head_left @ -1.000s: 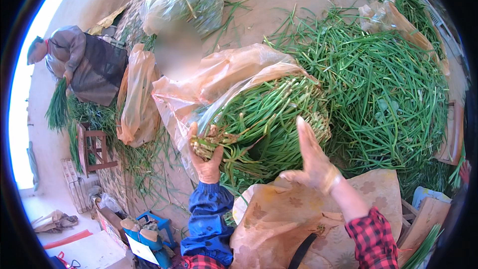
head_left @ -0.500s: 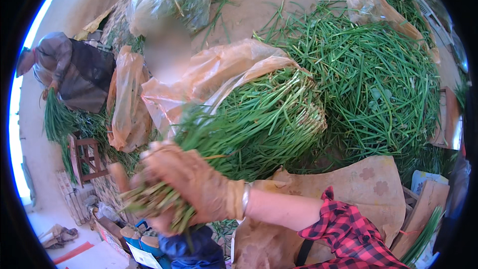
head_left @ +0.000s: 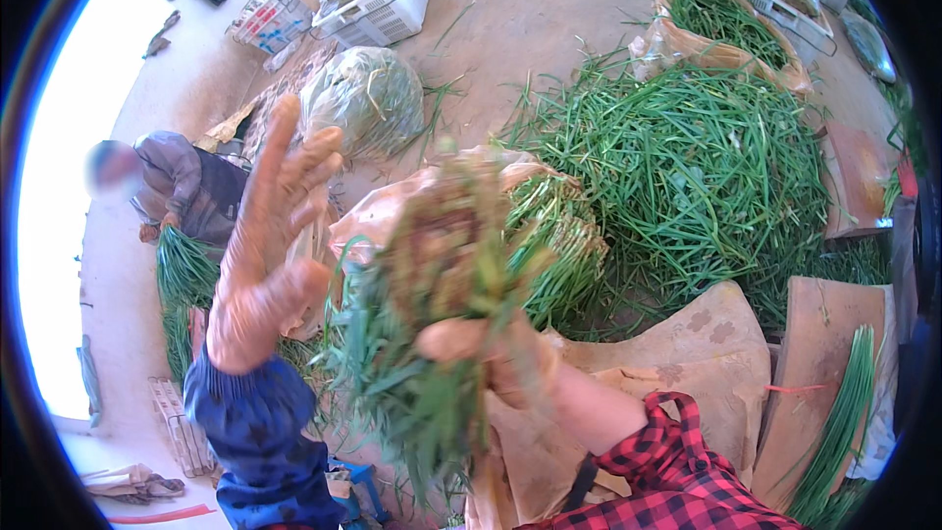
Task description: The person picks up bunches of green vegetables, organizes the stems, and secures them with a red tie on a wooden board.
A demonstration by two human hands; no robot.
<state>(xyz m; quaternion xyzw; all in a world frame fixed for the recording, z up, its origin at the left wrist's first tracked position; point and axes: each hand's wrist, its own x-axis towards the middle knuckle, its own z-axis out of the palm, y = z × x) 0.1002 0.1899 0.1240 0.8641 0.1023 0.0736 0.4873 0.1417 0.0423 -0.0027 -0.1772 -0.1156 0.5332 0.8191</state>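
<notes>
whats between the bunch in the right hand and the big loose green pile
In the head view, a stack of green stalks lies between the bunch in the right hand and the loose pile.

Left hand (head_left: pixel 263 280): raised, fingers extended upward and slightly parted, thumb angled right; left forearm (head_left: pixel 263 432) stands near-vertical in a patterned blue sleeve. Right hand (head_left: pixel 512 358): blurred, curled into a grip, thumb pointing left; right forearm (head_left: pixel 599 402) slants from lower right, bare beyond a red-and-black checked sleeve.
</notes>
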